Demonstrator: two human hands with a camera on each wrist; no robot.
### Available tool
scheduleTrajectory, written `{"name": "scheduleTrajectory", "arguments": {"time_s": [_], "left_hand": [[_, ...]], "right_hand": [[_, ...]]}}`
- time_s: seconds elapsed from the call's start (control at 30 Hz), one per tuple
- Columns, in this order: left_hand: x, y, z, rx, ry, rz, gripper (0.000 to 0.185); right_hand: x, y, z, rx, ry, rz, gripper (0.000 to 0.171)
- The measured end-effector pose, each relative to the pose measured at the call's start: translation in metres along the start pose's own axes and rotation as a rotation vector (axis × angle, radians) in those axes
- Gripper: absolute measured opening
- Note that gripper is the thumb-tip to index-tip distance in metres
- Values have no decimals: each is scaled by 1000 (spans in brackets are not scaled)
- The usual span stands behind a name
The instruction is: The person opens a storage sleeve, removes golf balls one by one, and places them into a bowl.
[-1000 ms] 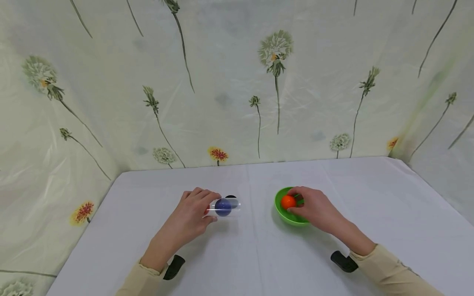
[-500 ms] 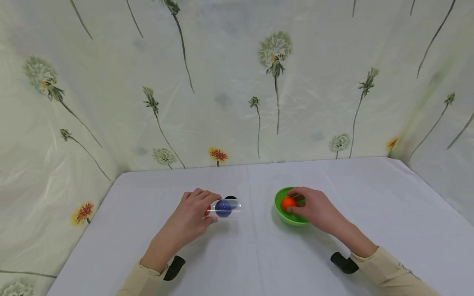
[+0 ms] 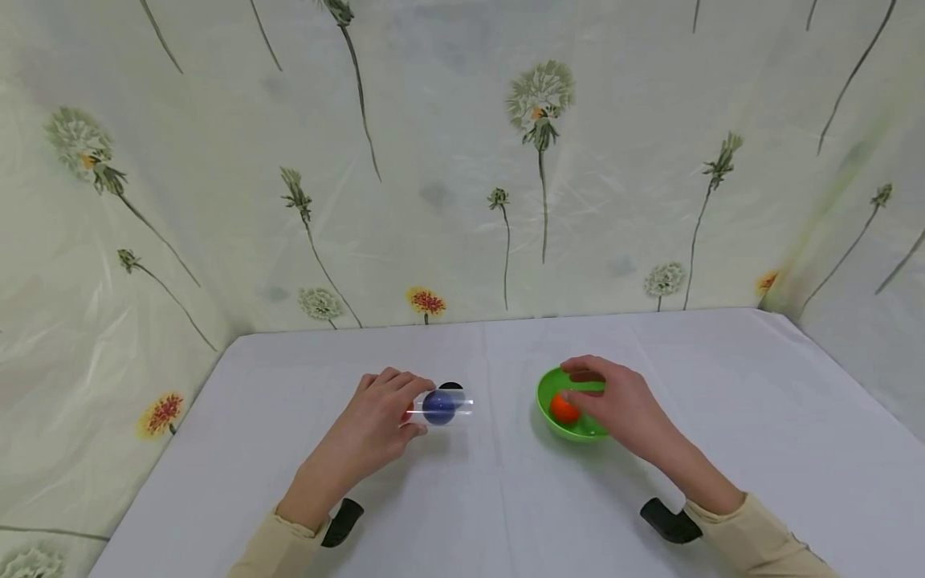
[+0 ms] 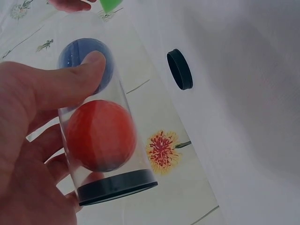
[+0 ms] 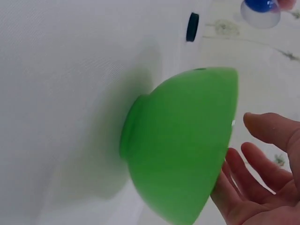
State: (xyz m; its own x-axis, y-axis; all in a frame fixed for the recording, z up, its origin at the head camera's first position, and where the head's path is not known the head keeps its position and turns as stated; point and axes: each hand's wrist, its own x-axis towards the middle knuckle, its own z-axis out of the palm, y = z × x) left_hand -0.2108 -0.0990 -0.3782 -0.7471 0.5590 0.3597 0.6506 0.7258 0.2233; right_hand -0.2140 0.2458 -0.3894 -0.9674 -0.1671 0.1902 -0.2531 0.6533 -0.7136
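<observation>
My left hand (image 3: 376, 417) grips a clear plastic tube (image 3: 465, 407), tilted above the table. Inside it are a blue ball (image 4: 77, 49) and a red ball (image 4: 101, 136), and a black cap (image 4: 117, 186) covers the end near my palm. The other end, toward the bowl, looks uncapped. An orange ball (image 3: 564, 409) lies in the green bowl (image 3: 578, 433). Over the bowl's right side is my right hand (image 3: 629, 405), thumb and fingers spread apart with nothing between them. In the head view the thumb tip overlaps the ball; whether they touch I cannot tell.
A loose black cap (image 4: 179, 69) rests on the white tablecloth (image 3: 499, 498), just beyond the tube in the head view. Behind the table hangs a dandelion-patterned curtain (image 3: 462, 241). Dark wrist-camera mounts (image 3: 670, 522) stick out below both sleeves.
My right hand has let go of the orange ball, spreading its fingers and lifting slightly. The ball has settled lower in the bowl. The left hand and tube are almost unmoved.
</observation>
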Motion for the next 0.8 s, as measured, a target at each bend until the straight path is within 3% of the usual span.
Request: {"name": "scheduleTrajectory", "arguments": {"time_s": [0.4,0.8], "left_hand": [[0,0,-2,7,6,-1,51],[0,1,-6,15,15,-1,50]], "right_hand": [[-2,-31,14,215,-2,-5,36],[2,-50,46,298,-23,-9,38]]}}
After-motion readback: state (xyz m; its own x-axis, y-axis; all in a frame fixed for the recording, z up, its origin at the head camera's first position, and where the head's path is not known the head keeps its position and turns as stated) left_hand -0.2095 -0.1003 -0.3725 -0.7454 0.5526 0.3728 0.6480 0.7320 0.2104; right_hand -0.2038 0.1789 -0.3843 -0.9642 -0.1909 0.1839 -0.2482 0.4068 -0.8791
